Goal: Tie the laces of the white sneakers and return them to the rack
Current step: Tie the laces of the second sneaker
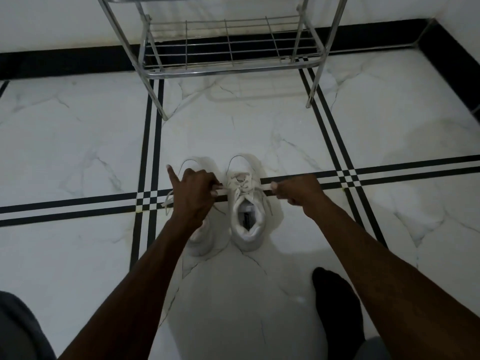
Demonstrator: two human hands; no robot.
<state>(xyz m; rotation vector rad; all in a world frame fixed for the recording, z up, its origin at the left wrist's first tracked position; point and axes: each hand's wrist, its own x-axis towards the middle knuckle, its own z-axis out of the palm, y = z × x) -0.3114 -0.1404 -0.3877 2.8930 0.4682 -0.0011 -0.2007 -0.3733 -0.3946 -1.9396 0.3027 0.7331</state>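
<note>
Two white sneakers stand side by side on the marble floor, toes pointing away from me. The right sneaker (246, 203) is in full view, and its laces (240, 184) are stretched out to both sides. My left hand (194, 190) pinches one lace end at the shoe's left, little finger sticking up. My right hand (298, 192) pinches the other end at the shoe's right. The left sneaker (201, 237) lies mostly hidden under my left hand and forearm, with its loose laces (167, 200) trailing on the floor to the left.
A metal wire shoe rack (226, 68) stands against the wall beyond the sneakers, its lowest shelf bare. Black stripes cross the white marble floor (78, 141). My foot in a dark sock (337, 302) rests at the lower right. Grey clothing shows at the bottom left.
</note>
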